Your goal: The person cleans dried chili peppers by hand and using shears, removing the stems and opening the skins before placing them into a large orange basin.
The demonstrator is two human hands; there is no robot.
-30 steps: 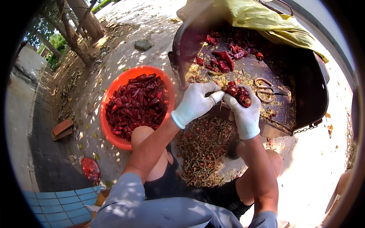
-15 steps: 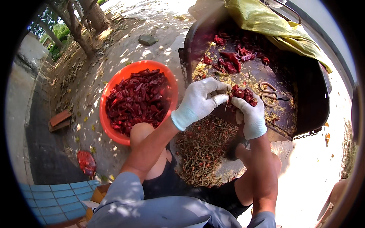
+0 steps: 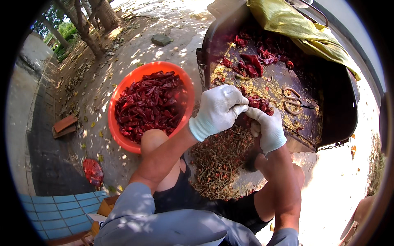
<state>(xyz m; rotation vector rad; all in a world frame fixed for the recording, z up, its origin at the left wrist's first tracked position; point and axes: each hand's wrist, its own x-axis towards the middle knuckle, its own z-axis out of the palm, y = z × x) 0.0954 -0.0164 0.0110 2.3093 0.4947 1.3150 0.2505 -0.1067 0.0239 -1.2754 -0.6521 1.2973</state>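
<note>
Both my hands wear white gloves with pale blue cuffs. In my right hand [image 3: 269, 128] I grip crumpled dried red chili peppers [image 3: 262, 105], the fingers closed below them. My left hand [image 3: 219, 105] pinches thumb and fingers together at their left end, touching the right fingertips. What lies inside that pinch is hidden. Beneath my hands, a pile of cut stems and bits [image 3: 219, 164] lies on the ground between my legs. To the left, an orange-red basin [image 3: 116, 133] is full of dark red dried chilies [image 3: 150, 104].
A dark metal cart bed [image 3: 336, 115] stands ahead at right, holding scattered yellow seeds [image 3: 262, 88], more dried chilies [image 3: 251, 65] and scissors [image 3: 292, 101]. Yellow sacking [image 3: 283, 24] drapes its far edge. Bricks [image 3: 65, 125], a stone [image 3: 161, 39] and a red plastic bag [image 3: 93, 172] lie leftward.
My left fingers have moved slightly down onto the right fingertips; the stem seen between the hands before is now hidden. The right hand keeps its hold. The view has shifted slightly.
</note>
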